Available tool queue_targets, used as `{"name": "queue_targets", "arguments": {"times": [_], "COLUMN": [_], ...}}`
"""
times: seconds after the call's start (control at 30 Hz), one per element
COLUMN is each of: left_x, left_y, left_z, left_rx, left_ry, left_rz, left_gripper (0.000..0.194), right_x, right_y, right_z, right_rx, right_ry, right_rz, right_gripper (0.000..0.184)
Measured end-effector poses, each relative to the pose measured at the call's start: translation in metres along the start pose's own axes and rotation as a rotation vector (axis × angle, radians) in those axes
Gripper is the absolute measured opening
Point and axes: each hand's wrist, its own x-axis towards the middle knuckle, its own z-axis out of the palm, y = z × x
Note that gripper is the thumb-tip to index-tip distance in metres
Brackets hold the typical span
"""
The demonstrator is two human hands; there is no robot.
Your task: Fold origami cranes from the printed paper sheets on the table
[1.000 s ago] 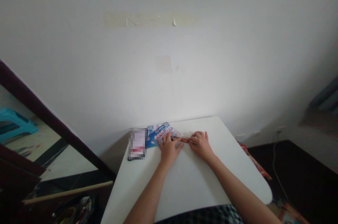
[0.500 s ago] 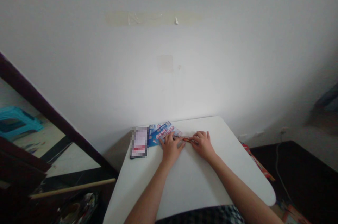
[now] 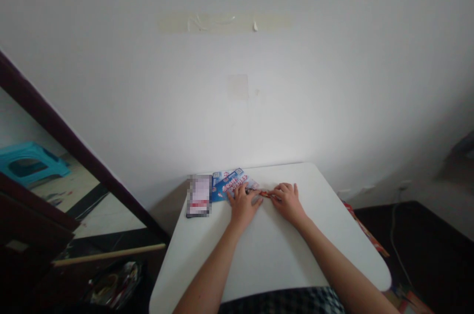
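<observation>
Narrow, thin red-orange strip with dark patches is lying across the far half of the table, spanning the gap between both hands; material too small to tell. Right hand is bunching its fingertips together on the strip's right end, looks like a pinch. Left hand is resting with fingers spread, thumb and forefinger sitting by the left end; cannot tell whether it's pinching or just pressing, its own fingers are hiding the contact. Handling, my judgement: strip is looking light and fairly soft, probably bending or creasing easily, possibly a bit slick if it's film; better taking it by the two ends, fingertips only, pressing gently against the tabletop. Counts: one strip, two hands, two blue printed leaflets with white and red lettering overlapping just beyond the left hand, one flat dark-edged rectangular device with a blurred-out face lying left of them, one white tabletop with rounded corners carrying it all. Off the table: one turquoise plastic stool showing at far left, one pale slim rod lying below it. Left fingers are reaching the leaflets' near edge; contact there is unclear.
</observation>
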Motion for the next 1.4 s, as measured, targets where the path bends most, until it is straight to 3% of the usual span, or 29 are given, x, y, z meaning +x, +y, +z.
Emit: {"name": "queue_targets", "arguments": {"times": [0.57, 0.83, 1.03, 1.4], "left_x": [0.0, 0.0, 0.001, 0.001], "left_y": [-0.002, -0.001, 0.002, 0.002], "left_z": [0.002, 0.005, 0.007, 0.005], "left_rx": [0.011, 0.056, 0.081, 0.093], "left_ry": [0.006, 0.061, 0.055, 0.034], "left_rz": [0.007, 0.018, 0.02, 0.032], "left_gripper": [0.035, 0.036, 0.042, 0.043], "right_x": [0.001, 0.003, 0.004, 0.002], "right_y": [0.001, 0.004, 0.009, 0.006], "right_z": [0.003, 0.006, 0.013, 0.007], "right_rx": [-0.025, 0.112, 0.108, 0.046], "right_ry": [0.014, 0.0, -0.009, 0.0], "right_rz": [-0.013, -0.057, -0.02, 0.013], "right_gripper": [0.021, 0.021, 0.015, 0.019]}}
